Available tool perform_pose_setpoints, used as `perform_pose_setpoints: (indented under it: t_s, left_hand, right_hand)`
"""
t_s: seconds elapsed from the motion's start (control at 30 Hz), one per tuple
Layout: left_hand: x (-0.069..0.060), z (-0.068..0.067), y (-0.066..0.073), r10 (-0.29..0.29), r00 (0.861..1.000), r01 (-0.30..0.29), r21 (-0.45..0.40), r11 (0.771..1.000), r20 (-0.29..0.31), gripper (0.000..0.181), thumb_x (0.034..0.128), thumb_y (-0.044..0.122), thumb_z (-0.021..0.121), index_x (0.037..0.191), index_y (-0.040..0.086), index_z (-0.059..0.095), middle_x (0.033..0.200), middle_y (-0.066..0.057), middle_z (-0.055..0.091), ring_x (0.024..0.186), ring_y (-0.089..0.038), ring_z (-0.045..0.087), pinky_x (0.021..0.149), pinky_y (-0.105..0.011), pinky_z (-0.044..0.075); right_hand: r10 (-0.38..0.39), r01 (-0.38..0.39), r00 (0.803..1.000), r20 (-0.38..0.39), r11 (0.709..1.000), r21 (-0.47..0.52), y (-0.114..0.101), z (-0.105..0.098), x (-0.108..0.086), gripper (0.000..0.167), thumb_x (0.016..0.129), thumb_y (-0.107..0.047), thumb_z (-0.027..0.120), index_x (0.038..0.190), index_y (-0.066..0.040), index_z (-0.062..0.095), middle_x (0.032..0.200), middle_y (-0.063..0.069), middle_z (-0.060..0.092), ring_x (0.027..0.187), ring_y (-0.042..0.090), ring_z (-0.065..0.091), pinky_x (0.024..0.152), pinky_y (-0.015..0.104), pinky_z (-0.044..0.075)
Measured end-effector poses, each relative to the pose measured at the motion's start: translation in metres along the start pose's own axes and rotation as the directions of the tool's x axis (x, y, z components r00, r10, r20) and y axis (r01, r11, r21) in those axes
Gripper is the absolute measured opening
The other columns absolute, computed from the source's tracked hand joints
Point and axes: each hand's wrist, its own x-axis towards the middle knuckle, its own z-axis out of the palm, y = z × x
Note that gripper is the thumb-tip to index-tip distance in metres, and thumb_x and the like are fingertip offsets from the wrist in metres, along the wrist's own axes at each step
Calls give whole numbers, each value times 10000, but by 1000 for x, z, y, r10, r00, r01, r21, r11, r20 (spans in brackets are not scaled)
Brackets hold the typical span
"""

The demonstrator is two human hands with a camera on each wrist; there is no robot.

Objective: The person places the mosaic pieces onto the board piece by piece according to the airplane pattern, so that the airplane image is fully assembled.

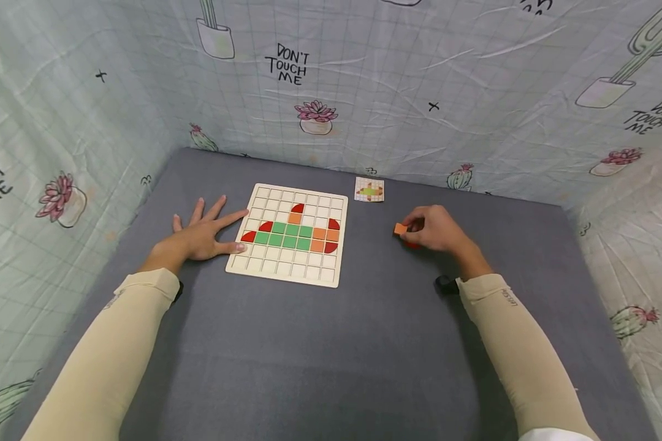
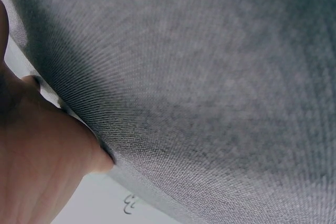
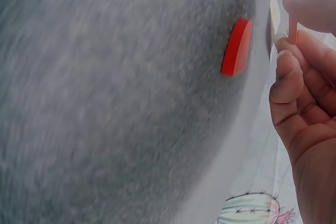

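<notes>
A cream grid board (image 1: 287,269) lies on the table, with green squares (image 1: 290,235), orange squares (image 1: 318,239) and red quarter-round pieces (image 1: 266,226) in its cells. My left hand (image 1: 201,237) is spread flat beside the board, its thumb and index finger touching the left edge. Between the thumb and fingertips of my right hand (image 1: 438,229) I pinch an orange square tile (image 1: 400,229), seen edge-on in the right wrist view as a thin orange tile (image 3: 293,17). Below that hand a red piece (image 3: 237,48) lies on the table, partly hidden in the head view.
A small pattern card (image 1: 369,189) with a coloured grid lies past the board's upper right corner. Grey cloth (image 1: 309,355) covers the table. Printed curtains (image 1: 364,73) hang at the back and sides. A black strap piece (image 1: 447,285) shows under the right wrist.
</notes>
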Motion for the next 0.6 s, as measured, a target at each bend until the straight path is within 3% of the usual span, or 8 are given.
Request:
perform_pose_setpoints:
  t_s: [0.3,0.43,0.6]
  left_hand:
    - [9,6,-8,6,1000,-6,-28,1000,-9,1071,754,957,546,1642,530,125,1769,-42,-189,1585,-479,-263,1084,-874,-181]
    - [1,1,-1,5,1000,-5,-14,1000,-1,1018,840,848,600,1663,457,146,1768,-88,-172,1579,-508,-246,1092,-874,-164]
    - [0,0,1,0,1000,0,9,1000,0,1002,867,811,611,1670,431,146,1768,-101,-165,1580,-515,-235,1099,-875,-148]
  right_hand:
    - [-13,13,1000,13,1000,1,-11,3,1,188,875,-91,816,1045,-15,792,937,135,743,801,218,646,714,353,544]
    - [-37,37,999,11,999,-2,-14,5,2,187,869,-90,822,1037,-13,793,927,132,744,795,208,646,709,346,542]
    - [-58,58,998,28,998,0,-18,9,3,187,867,-90,832,1032,-12,791,934,131,745,806,204,656,718,347,546]
